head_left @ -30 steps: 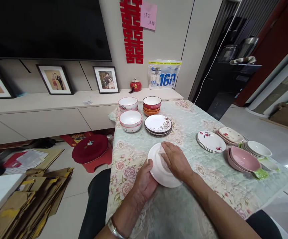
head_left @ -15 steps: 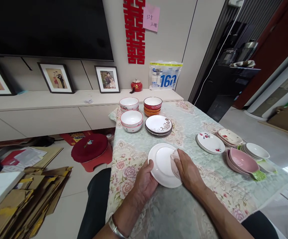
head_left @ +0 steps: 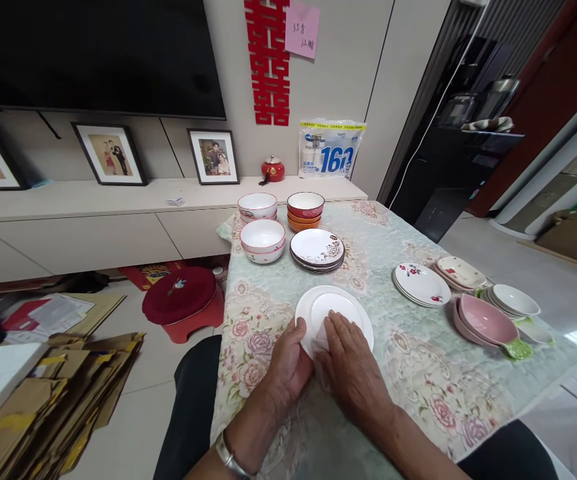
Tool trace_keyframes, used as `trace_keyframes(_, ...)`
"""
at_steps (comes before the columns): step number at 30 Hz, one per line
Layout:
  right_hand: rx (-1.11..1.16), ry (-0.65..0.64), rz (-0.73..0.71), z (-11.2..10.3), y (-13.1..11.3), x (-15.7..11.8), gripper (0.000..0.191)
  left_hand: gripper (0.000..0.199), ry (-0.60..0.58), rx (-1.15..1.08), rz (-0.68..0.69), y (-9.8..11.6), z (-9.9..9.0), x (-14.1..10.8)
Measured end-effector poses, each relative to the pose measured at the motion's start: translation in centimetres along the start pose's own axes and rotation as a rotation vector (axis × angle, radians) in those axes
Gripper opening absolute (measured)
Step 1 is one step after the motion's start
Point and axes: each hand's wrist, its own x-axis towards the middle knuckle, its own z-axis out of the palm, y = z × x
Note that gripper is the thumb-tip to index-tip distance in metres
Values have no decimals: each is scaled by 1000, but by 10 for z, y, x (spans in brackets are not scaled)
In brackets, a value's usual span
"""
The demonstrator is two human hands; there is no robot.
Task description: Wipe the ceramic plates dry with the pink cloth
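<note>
A white plate (head_left: 359,317) is tilted in front of me over the near part of the table, its ringed underside facing up. My left hand (head_left: 291,357) grips the plate's left edge, thumb on top and fingers beneath. Flat against the plate's face, my right hand (head_left: 347,357) presses a thin white cloth (head_left: 321,338), mostly covered by the fingers. Beyond the plate stands a stack of brown-flowered plates (head_left: 317,248).
White red-rimmed bowls (head_left: 262,240) and red and orange bowls (head_left: 305,211) stand at the back of the flowered tablecloth (head_left: 253,300). To the right are flower-patterned plates (head_left: 421,285), pink bowls (head_left: 488,320) and small white bowls (head_left: 516,301). A red stool (head_left: 181,300) stands at left.
My right hand has slid left across the plate with the cloth, from its right edge to the middle. The left hand keeps its hold.
</note>
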Motion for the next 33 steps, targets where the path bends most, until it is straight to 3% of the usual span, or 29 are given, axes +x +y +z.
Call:
trace_keyframes(6, 25, -146, -4, -5, 7, 52, 46, 39, -8, -56, -9, 1, 0, 0)
trace_keyframes(10, 38, -134, 80, 0, 28, 80, 44, 43, -55, -29, -8, 0, -4, 2)
trace_keyframes(14, 126, -72, 95, 6, 50, 89, 44, 45, -62, -4, 2, -1, -5, 3)
trace_keyframes(19, 215, -25, 195, 9, 71, 74, 49, 48, -67, -12, 32, -1, -2, 2)
trace_keyframes(25, 184, 82, 220, 13, 80, 27, 51, 52, -54, -37, 41, -1, 1, 2)
trace_keyframes(29, 124, 143, 179, 11, 68, 1, 51, 52, -29, -8, 43, -2, -1, 2)
trace_keyframes(33, 53, 115, 148, 9, 41, -10, 48, 46, 0, 4, 25, -2, -1, 1)
